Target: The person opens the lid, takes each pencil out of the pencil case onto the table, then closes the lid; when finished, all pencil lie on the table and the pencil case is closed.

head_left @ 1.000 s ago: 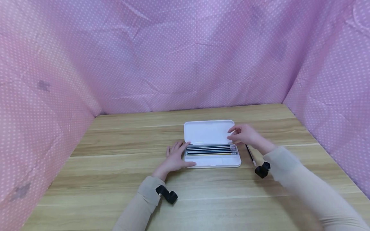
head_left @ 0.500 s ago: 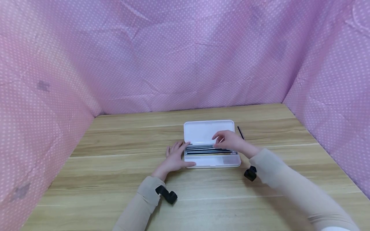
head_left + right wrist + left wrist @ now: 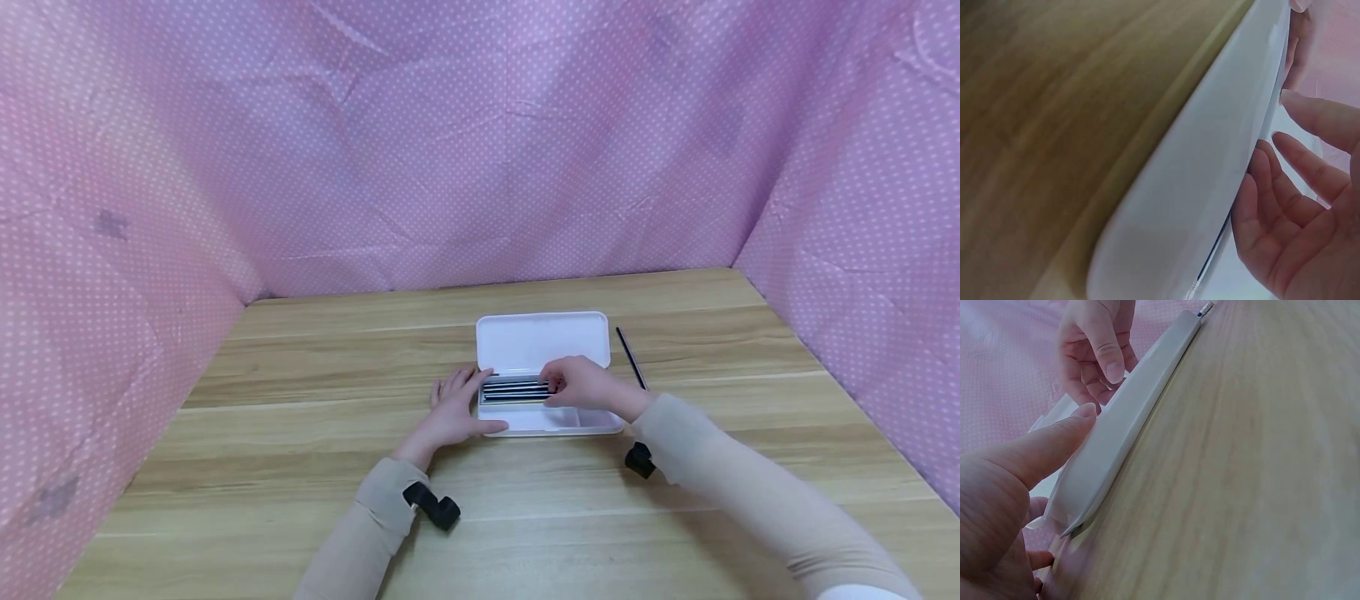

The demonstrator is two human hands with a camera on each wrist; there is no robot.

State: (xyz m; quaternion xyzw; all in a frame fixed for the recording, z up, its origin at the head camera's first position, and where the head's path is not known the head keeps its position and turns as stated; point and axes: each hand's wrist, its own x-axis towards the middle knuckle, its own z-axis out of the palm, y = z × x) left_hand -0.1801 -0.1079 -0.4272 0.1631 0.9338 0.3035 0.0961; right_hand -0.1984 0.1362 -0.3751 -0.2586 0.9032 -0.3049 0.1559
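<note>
An open white pencil case [image 3: 543, 342] lies on the table with its lid tipped back. Several dark pencils [image 3: 513, 391] lie side by side inside it. My left hand [image 3: 450, 415] spans the case's left end, index finger by the hinge and thumb on the front rim; in the left wrist view the thumb [image 3: 1060, 440] lies straight against the rim. My right hand [image 3: 588, 387] reaches in over the pencils and hides their right ends. In the right wrist view its fingers [image 3: 1307, 169] bend loosely at the case, thumb and index apart.
A single dark pencil [image 3: 631, 357] lies slanted on the wooden table [image 3: 337, 367] right of the case, its near end hidden by my right wrist. Pink dotted cloth [image 3: 480, 167] stands behind the table and along both sides.
My right hand has moved left and down from beside the lid to over the pencils. More of the loose pencil's far part shows. The left hand and case have stayed in place.
</note>
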